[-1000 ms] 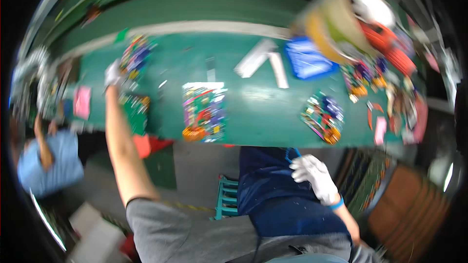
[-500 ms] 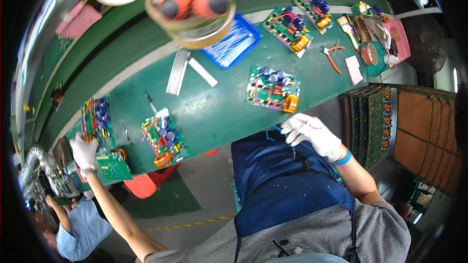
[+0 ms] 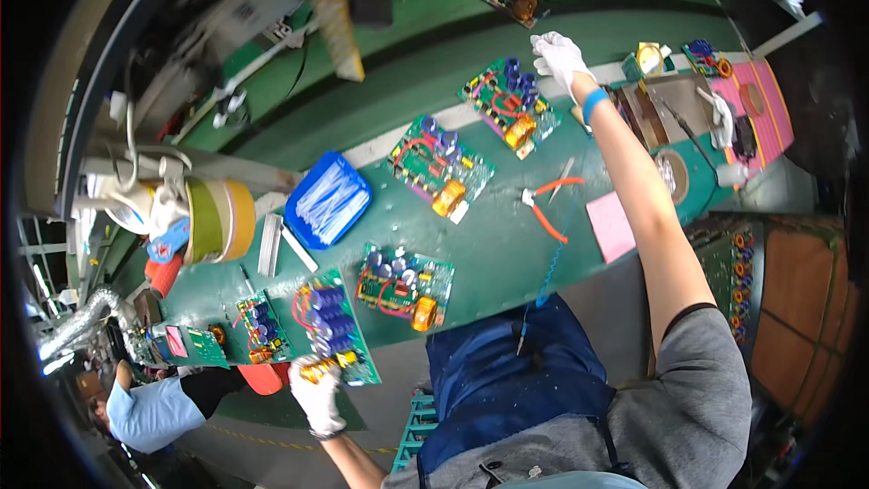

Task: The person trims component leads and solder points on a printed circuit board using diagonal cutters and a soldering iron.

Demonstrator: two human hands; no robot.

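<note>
My left hand [image 3: 317,398], in a white glove, grips a green circuit board [image 3: 360,358] by the end with the yellow-wound coil. The board is tilted over the bench's near edge, its dark blue capacitors showing. Out at the far side, my right hand [image 3: 561,62], also gloved, has its fingers slightly curled and apart, with nothing visible in them. Near its fingertips lies another circuit board [image 3: 518,2] on the green ledge. Just below that hand sits a circuit board [image 3: 509,107] on the bench. A blue band circles my right wrist.
More boards lie on the green bench [image 3: 489,254]: one nearby [image 3: 405,285], one behind it [image 3: 441,167], one at left [image 3: 261,326]. A blue tray [image 3: 326,240] holds white strips. Orange-handled cutters [image 3: 548,208], pink paper [image 3: 611,226] and a coiled blue cord [image 3: 550,272] are at right.
My left hand has come back rightward from the bench's far left, lifting a circuit board. My right hand has gone from above my lap to the far ledge. The whole view has turned.
</note>
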